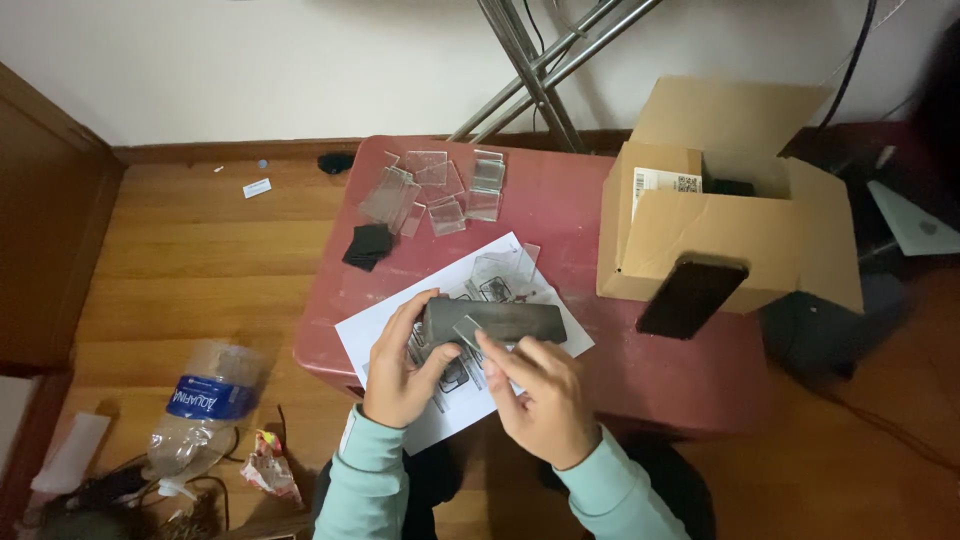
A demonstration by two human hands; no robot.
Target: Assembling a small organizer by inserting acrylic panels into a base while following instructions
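Two hands work a dark grey block over a white sheet on a low red table.

The red table (560, 215) fills the middle. At its far right stands an open cardboard box (720, 225) with a white rectangular label (665, 183) on an inner flap, and a black phone (692, 296) leaning against its near wall. A crushed plastic bottle (200, 410) with a blue wrap label lies on the wooden floor at near left. The white sheet (455, 290) lies near the table's front edge. Clear square plates (430, 190) are heaped far left on the table, with black squares (367, 245) beside them. The left hand (400, 370) curls its fingers round the dark grey block (495, 320); the right hand (540, 395) pinches a small clear piece (472, 332) against it.
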